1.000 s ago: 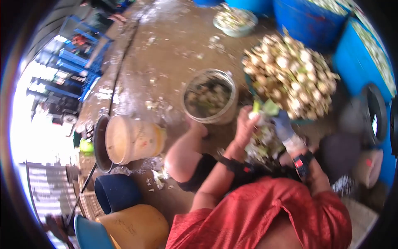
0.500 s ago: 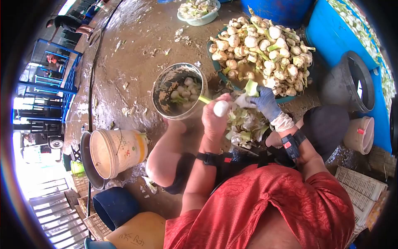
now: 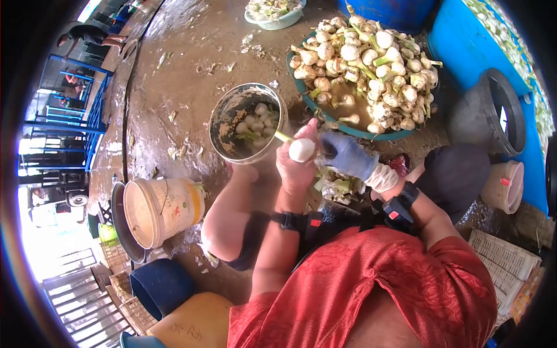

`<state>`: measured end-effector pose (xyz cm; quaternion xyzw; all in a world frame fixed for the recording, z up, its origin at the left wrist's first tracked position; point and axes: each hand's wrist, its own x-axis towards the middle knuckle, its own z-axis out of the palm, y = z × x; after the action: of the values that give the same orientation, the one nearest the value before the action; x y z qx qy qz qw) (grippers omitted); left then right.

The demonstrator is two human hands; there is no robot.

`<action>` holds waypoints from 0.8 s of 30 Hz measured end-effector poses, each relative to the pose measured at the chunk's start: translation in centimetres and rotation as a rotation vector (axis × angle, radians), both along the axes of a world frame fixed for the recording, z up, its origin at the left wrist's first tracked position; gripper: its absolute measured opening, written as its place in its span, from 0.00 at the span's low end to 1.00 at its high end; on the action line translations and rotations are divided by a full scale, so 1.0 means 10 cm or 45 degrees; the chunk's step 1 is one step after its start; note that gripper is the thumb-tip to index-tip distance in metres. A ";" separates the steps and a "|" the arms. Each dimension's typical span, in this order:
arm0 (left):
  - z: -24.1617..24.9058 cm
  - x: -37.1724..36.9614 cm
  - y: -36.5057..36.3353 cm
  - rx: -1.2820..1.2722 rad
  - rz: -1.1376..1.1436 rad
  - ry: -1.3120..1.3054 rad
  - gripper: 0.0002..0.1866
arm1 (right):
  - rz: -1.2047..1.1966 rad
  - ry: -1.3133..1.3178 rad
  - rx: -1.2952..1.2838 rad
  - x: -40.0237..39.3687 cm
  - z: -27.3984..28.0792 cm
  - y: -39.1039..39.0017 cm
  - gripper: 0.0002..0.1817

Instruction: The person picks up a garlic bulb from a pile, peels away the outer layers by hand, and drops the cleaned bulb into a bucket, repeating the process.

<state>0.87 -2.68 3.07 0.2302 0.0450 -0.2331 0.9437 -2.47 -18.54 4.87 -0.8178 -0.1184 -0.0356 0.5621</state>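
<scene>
Clasped in left hand (image 3: 294, 169): white bulb (image 3: 301, 150), with stem (image 3: 282, 136) toward bucket (image 3: 227, 111); just beside, opposite stem: gloved right hand (image 3: 350, 155), curled, cannot tell whether holding anything

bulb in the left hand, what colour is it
The bulb is white; it shows best in the head view.

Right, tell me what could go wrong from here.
The white bulb in the bare left hand looks smooth and might slip, perhaps landing on the wet, littered floor. The bulbs heaped above the rim of the teal tub could roll off if the pile is knocked.
</scene>
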 end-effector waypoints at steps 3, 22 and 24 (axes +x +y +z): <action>-0.02 -0.04 -0.05 0.297 0.048 -0.136 0.32 | 0.149 0.241 0.225 -0.05 -0.15 0.16 0.11; 0.01 0.19 0.14 0.268 0.164 0.152 0.22 | -0.353 0.093 -0.948 1.44 -1.13 -0.80 0.14; 0.10 0.16 0.04 0.433 0.072 0.236 0.20 | -0.418 0.332 -1.030 1.49 -1.17 -0.79 0.20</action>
<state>2.48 -2.30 4.09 0.3627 0.1770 -0.2159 0.8891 12.43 -26.41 -6.84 -0.9772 0.0802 0.0282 0.1948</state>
